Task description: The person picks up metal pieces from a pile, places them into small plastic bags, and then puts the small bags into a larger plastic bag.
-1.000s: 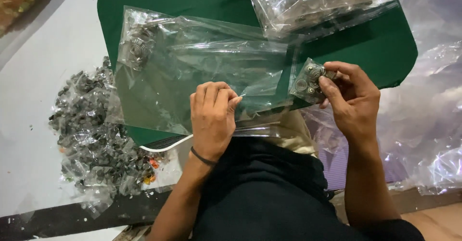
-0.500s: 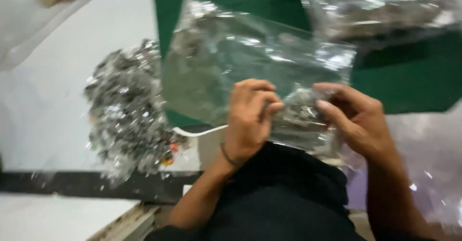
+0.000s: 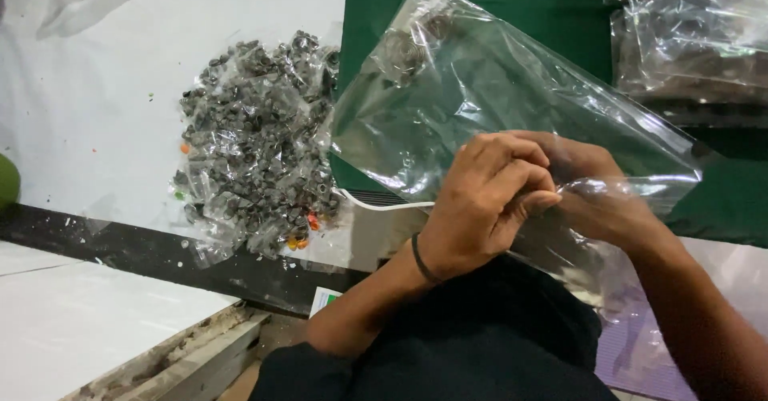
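A large clear plastic bag (image 3: 472, 97) lies tilted over the green mat (image 3: 512, 1), with a few small packets at its far closed end. My left hand (image 3: 488, 201) pinches the bag's near open edge, a dark band on its wrist. My right hand (image 3: 596, 197) is pushed inside the bag's mouth and shows through the film; whether it holds a small packet there I cannot tell. Both hands are above my lap, which is covered by dark cloth.
A heap of small clear packets of grey metal parts (image 3: 256, 141), some with orange bits, lies on the white table (image 3: 96, 105) to the left. More filled clear bags (image 3: 688, 41) sit at the top right. A dark gap (image 3: 160, 249) separates the white surfaces.
The view has swung left and closer. My right hand, which held a small packet beside the bag, has gone into the bag's mouth, and my left hand has shifted to the bag's edge.
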